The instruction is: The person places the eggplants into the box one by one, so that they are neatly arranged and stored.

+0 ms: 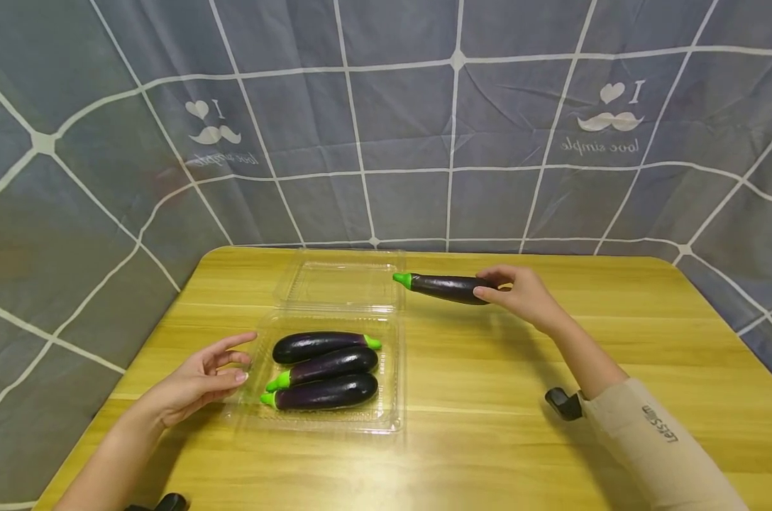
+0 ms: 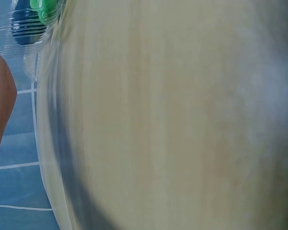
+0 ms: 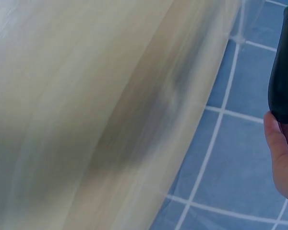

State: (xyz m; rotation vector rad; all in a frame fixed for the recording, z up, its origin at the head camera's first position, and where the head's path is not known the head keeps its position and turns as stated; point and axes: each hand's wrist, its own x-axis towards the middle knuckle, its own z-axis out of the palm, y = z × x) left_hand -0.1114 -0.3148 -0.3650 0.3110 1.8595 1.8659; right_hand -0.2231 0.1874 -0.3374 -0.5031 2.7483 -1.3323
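My right hand [image 1: 519,289] pinches a dark purple eggplant [image 1: 450,287] by its rounded end, its green stem pointing left. In the right wrist view the same eggplant [image 3: 284,72] stands at the right edge between thumb and fingers. Three more eggplants lie side by side in the base of a clear plastic clamshell box [image 1: 392,419]: the far one [image 1: 316,346] has its stem to the right, the middle one [image 1: 335,365] and near one [image 1: 328,392] to the left. By the box's left edge is my left hand [image 1: 201,380], fingers loosely bent around nothing.
The box's clear lid [image 1: 338,284] lies folded back behind its base. Both rest on a wooden table [image 1: 488,426] with rounded far corners. A grey curtain [image 1: 411,128] with white grid lines hangs behind the table and along both sides.
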